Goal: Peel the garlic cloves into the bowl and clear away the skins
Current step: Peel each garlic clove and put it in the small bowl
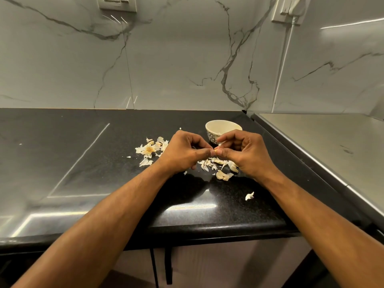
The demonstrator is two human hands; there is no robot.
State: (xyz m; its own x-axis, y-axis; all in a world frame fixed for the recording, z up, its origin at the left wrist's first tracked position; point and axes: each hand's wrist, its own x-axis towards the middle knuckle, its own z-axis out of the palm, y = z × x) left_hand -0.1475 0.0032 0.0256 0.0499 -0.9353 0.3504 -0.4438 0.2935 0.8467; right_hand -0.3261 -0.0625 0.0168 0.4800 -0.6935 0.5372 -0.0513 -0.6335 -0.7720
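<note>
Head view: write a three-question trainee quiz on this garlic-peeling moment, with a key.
1. True or false: both hands pinch one garlic clove between them.
2. Where does the bowl stand? A) beyond the right hand B) left of the skins C) at the counter's front edge
3. Fill in: the largest heap of garlic skins lies to the ____ of the left hand.

Key: 1 true; 2 A; 3 left.
</note>
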